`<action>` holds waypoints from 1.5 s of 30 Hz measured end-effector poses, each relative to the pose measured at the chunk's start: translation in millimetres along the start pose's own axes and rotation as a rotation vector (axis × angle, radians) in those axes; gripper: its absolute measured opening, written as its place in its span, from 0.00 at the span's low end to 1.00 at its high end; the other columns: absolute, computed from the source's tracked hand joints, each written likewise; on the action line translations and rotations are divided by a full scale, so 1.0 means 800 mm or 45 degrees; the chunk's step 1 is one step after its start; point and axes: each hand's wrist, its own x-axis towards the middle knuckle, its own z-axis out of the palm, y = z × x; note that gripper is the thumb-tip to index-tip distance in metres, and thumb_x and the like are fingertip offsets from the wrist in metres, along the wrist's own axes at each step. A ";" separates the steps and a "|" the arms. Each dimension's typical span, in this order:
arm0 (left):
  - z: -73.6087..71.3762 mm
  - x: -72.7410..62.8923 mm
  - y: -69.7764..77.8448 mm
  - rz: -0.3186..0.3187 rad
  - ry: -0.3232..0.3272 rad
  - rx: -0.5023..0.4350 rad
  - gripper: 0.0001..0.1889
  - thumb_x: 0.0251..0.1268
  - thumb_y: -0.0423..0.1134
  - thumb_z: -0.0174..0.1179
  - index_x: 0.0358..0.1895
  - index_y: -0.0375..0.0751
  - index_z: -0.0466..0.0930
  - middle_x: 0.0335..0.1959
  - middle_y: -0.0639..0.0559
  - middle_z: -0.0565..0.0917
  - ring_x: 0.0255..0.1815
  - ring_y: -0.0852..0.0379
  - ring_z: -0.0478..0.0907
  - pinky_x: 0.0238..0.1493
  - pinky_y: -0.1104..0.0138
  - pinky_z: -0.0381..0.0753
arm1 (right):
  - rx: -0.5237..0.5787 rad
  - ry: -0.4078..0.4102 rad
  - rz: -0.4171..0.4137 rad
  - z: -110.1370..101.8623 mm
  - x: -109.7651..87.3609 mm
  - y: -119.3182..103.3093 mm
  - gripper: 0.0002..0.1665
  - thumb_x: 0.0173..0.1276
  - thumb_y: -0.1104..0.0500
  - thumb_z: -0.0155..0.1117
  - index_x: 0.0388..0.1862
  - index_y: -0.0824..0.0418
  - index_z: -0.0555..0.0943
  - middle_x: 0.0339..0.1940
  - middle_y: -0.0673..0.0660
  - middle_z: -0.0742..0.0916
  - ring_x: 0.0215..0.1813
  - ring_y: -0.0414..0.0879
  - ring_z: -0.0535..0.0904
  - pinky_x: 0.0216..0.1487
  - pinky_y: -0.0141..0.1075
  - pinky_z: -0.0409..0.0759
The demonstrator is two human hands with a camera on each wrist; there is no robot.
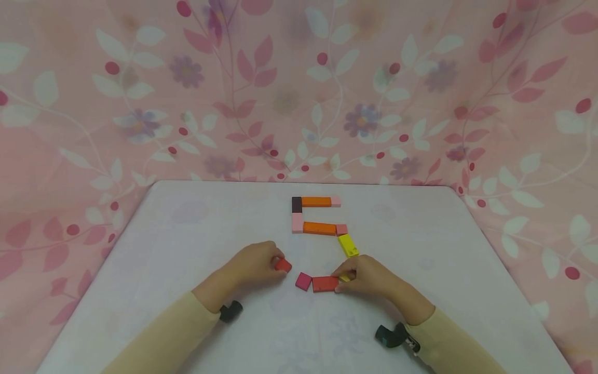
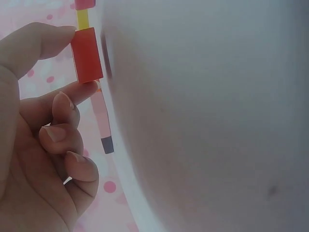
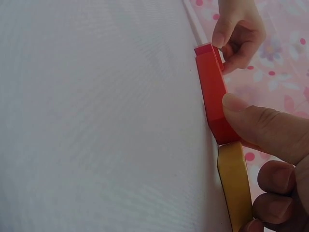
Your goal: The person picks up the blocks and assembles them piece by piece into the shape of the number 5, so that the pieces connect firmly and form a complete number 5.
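Between thumb and index finger, my left hand (image 1: 256,264) pinches a small red block (image 1: 283,265), seen close up in the left wrist view. Just right of it on the white table lies a dark pink cube (image 1: 303,281), turned at an angle and meeting the longer red block (image 1: 324,284). My right hand (image 1: 371,278) grips the right end of that longer block, with the thumb along its side in the right wrist view. A yellow block (image 3: 234,179) adjoins the red one there, partly hidden by my fingers. Another yellow block (image 1: 348,245) slants above the right hand.
Farther up the white table (image 1: 187,213), orange blocks (image 1: 316,201), a black block (image 1: 296,204) and several pink blocks join in a bent line. It runs down to the slanted yellow block. A floral cloth (image 1: 289,98) hangs behind the table's far edge.
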 end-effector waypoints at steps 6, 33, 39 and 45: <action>0.002 -0.002 0.008 0.060 0.000 0.030 0.22 0.58 0.52 0.71 0.52 0.46 0.85 0.29 0.63 0.76 0.31 0.61 0.74 0.34 0.67 0.76 | 0.000 0.007 -0.006 0.000 0.000 0.001 0.15 0.57 0.45 0.79 0.45 0.41 0.90 0.34 0.34 0.84 0.35 0.39 0.75 0.33 0.33 0.75; 0.012 0.002 0.020 0.191 -0.013 0.118 0.20 0.59 0.51 0.70 0.53 0.48 0.87 0.28 0.61 0.73 0.29 0.62 0.71 0.30 0.68 0.71 | -0.006 0.016 -0.026 0.003 0.000 0.004 0.16 0.57 0.44 0.78 0.45 0.41 0.90 0.35 0.33 0.84 0.36 0.38 0.75 0.34 0.32 0.75; 0.010 0.000 0.023 0.178 -0.023 0.105 0.21 0.60 0.51 0.70 0.54 0.48 0.86 0.29 0.61 0.73 0.29 0.62 0.71 0.30 0.68 0.71 | -0.016 0.018 -0.034 0.002 0.000 0.003 0.16 0.57 0.44 0.78 0.45 0.42 0.90 0.34 0.33 0.84 0.35 0.38 0.75 0.34 0.33 0.74; 0.007 -0.004 0.025 0.149 -0.026 0.080 0.22 0.60 0.53 0.70 0.55 0.49 0.85 0.28 0.62 0.73 0.30 0.62 0.72 0.32 0.68 0.73 | -0.023 0.014 -0.058 0.002 -0.001 0.004 0.17 0.58 0.45 0.78 0.46 0.42 0.90 0.35 0.33 0.84 0.35 0.37 0.75 0.34 0.32 0.75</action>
